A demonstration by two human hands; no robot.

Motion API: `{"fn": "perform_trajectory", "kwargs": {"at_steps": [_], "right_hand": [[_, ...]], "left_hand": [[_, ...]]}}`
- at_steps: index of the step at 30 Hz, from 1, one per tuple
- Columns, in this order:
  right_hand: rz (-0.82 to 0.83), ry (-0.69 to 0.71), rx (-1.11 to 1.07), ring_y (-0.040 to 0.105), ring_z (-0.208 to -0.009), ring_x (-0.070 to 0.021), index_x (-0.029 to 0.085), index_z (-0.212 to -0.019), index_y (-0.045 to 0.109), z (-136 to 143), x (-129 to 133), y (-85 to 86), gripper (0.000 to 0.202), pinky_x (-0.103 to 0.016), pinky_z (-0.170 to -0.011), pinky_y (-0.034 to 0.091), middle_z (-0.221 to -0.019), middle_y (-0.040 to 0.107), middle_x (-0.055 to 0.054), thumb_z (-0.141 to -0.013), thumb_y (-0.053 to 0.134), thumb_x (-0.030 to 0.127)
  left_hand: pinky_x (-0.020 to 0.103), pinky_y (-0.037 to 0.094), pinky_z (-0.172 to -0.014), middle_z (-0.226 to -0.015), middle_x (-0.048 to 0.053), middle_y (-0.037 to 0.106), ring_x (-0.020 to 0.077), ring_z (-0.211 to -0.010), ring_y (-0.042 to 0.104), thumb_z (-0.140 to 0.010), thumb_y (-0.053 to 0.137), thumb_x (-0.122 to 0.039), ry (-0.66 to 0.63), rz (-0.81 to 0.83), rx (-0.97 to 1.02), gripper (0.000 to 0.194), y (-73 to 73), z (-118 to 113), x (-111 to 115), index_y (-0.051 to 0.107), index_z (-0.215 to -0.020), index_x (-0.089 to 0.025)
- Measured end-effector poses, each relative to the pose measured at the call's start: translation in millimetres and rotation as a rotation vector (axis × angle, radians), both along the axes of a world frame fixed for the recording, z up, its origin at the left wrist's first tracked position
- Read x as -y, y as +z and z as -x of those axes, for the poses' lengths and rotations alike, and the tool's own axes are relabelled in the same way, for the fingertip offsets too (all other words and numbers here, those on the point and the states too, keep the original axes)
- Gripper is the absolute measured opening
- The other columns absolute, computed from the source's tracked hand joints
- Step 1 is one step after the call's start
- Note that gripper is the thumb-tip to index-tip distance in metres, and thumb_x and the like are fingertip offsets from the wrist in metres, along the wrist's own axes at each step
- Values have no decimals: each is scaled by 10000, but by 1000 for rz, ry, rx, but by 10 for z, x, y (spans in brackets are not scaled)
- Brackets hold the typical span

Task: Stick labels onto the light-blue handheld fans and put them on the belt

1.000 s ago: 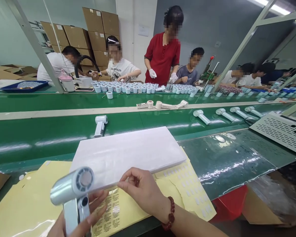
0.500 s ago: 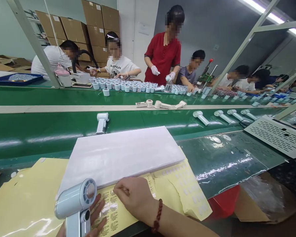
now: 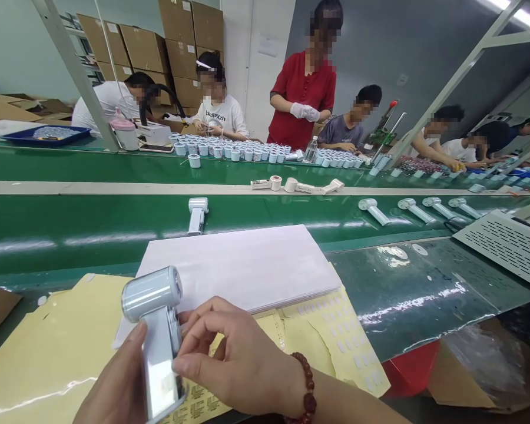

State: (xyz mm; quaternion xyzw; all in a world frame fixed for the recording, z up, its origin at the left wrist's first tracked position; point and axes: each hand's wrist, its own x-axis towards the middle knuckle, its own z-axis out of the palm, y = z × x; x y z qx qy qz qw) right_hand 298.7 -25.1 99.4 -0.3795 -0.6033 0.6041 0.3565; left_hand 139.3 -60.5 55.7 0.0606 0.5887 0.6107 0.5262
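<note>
A light blue handheld fan point(image 3: 152, 294) is in my left hand point(image 3: 115, 377), its round head up and its glossy handle turned towards me. My left thumb lies along the handle's edge. Over the handle's right side is my right hand point(image 3: 242, 359), thumb and forefinger pinched close against it; whatever sits between those fingertips is too small to make out. A red bead bracelet circles the right wrist. Partly hidden under both hands lies a yellow sheet of printed labels point(image 3: 198, 406). Behind them rests a stack of white paper point(image 3: 247, 265).
Another fan point(image 3: 197, 215) stands on the green conveyor point(image 3: 92, 218), with several more fans to the right. Yellow backing sheets point(image 3: 62, 341) cover the left of the bench. A perforated metal box point(image 3: 503, 247) is at right. Across the belt, several people work beside many small blue cups point(image 3: 234, 154).
My right hand has left the label sheet and come to the fan's handle. The fan has been turned so its grille faces away, and my left hand has raised it slightly.
</note>
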Motion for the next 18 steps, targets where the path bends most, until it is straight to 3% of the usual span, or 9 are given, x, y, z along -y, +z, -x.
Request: {"fn": "perform_trajectory", "kwargs": {"at_steps": [3,7,10,18], "right_hand": [[-73,-6,62,647,-993,-167,194,-697,660,61,-41,20,146,-206,-733,529,-999,597,-6,-753,785,141],[-111,5,125,649,-1006,-180,195,-674,639,106,-88,42,180,-282,-891,537,-963,584,-3,-756,784,128],[-112,22,163,653,-969,-171,199,-672,635,130,-119,59,184,-282,-872,546,-974,584,-4,-762,781,132],[-131,27,222,643,-814,-133,198,-693,653,172,-161,13,155,-262,-762,560,-998,574,0,-751,775,121]], "left_hand": [[144,563,-512,-1122,-75,747,307,-1371,444,-419,922,-295,-5,54,61,553,207,-91,-128,740,-941,-310],[283,618,-700,-1098,-10,733,319,-1134,612,-422,950,-459,-127,-8,117,710,346,-142,-211,730,-1071,-272],[354,597,-826,-1069,-3,726,300,-1042,639,-475,939,-445,-141,-49,121,697,356,-138,-230,717,-1110,-263],[347,588,-805,-1044,12,720,299,-999,648,-503,929,-422,-166,-57,111,702,345,-111,-272,705,-1141,-233]]}}
